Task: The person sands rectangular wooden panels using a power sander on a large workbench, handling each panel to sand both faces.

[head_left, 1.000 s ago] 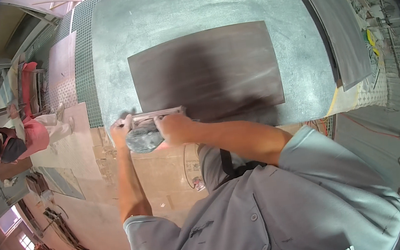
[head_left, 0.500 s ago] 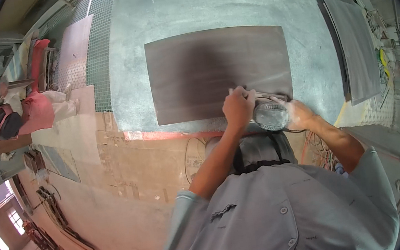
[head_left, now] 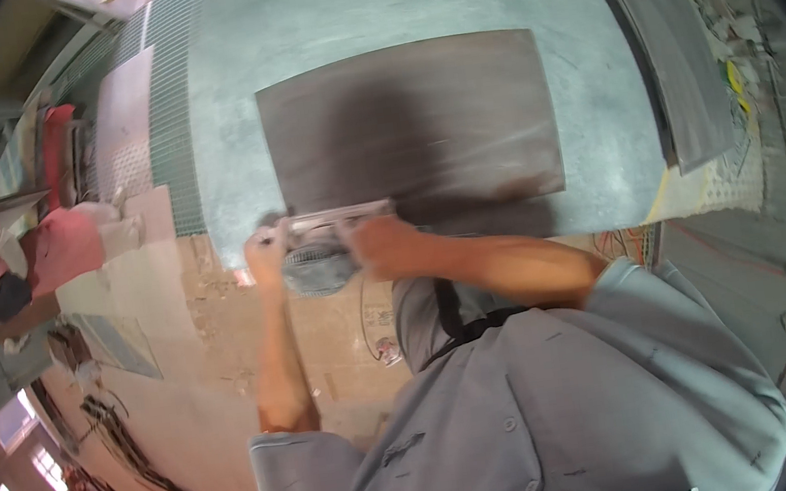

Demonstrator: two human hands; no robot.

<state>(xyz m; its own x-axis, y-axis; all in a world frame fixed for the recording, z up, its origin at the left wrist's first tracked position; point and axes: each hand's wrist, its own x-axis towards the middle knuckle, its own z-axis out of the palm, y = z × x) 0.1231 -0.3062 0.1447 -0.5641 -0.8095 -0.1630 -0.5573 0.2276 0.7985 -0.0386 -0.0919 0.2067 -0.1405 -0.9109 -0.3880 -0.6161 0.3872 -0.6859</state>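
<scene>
A dark grey-brown rectangular panel (head_left: 484,104) lies on a pale green-grey worktop (head_left: 586,51). At the panel's near left corner is what looks like a sander (head_left: 317,270), with a long flat pale base and a rounded, ribbed dark body. My left hand (head_left: 265,254) is closed on its left end. My right hand (head_left: 381,245) grips its right side, blurred by motion, with the forearm reaching across from the right. The base lies along the panel's near edge, and the rounded body overhangs toward me. Contact under the base is hidden.
Stacked dark sheets (head_left: 681,58) lean at the worktop's right edge. Orange cables (head_left: 611,242) trail below it. Green mesh (head_left: 175,135) and pale boards (head_left: 128,131) lie to the left. Further left, a person in a pink garment (head_left: 61,251) bends over.
Both my hands have carried the sander leftward along the near edge, from the panel's right end to its left corner. My view has shifted and tilted slightly.
</scene>
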